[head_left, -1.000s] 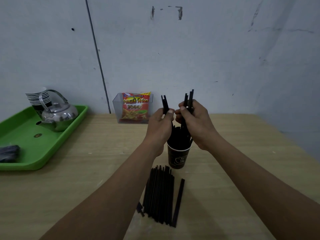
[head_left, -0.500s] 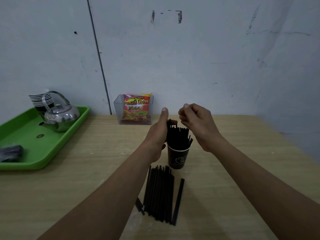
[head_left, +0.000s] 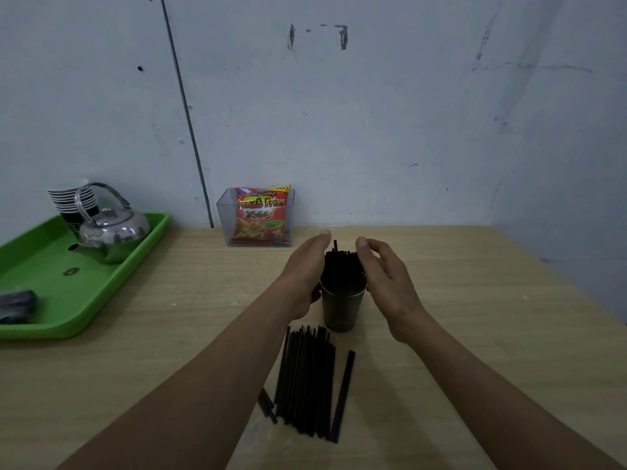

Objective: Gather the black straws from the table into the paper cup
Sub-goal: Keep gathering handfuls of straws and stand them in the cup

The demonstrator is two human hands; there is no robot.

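The left hand (head_left: 305,271) and right hand (head_left: 385,278) are flanking the straws (head_left: 342,271) standing in the cup (head_left: 341,312), palms facing each other, fingers loosely extended and touching the bundle's sides without clamping; one straw is poking above the rest; the cup is standing mid-table (head_left: 475,317); nearer, a pile (head_left: 307,381) of loose straws is lying flat, a single straw (head_left: 343,395) just right of it; far left, a kettle (head_left: 113,232) and stacked cups (head_left: 71,198) are sitting on a green tray (head_left: 101,286); a snack bag (head_left: 261,215) is standing in a clear box (head_left: 224,215) by the wall.
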